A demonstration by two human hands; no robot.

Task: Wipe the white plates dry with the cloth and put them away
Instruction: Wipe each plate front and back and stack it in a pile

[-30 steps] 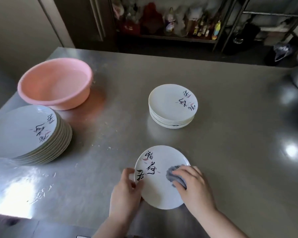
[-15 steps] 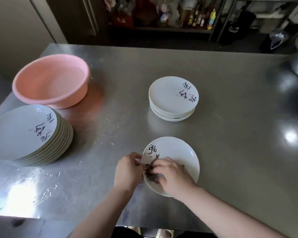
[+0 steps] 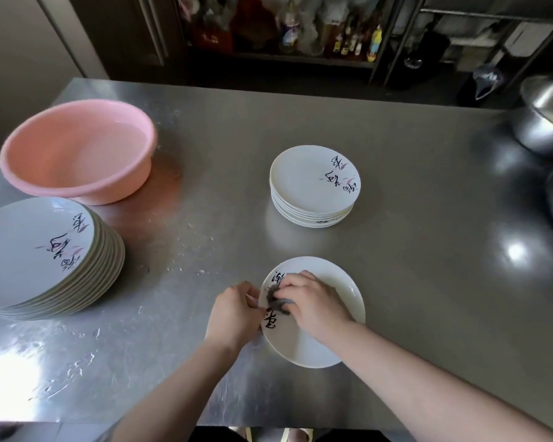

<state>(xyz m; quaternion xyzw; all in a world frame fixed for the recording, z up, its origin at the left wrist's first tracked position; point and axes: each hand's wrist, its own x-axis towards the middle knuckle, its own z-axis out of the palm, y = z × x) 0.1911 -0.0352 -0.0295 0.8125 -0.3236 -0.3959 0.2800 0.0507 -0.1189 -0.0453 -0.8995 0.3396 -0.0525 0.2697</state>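
Plate (image 3: 329, 339) flat on steel table (image 3: 396, 282) | left hand (image 3: 233, 314) fingers pinching its left rim | right hand (image 3: 313, 304) fingers closed on dark cloth (image 3: 276, 301), pressed on plate

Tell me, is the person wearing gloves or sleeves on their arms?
No gloves and no sleeves show. Both the left hand and the right hand are bare, and so are both forearms, as far as the bottom edge of the picture. No watch, ring or bracelet can be seen on either one.
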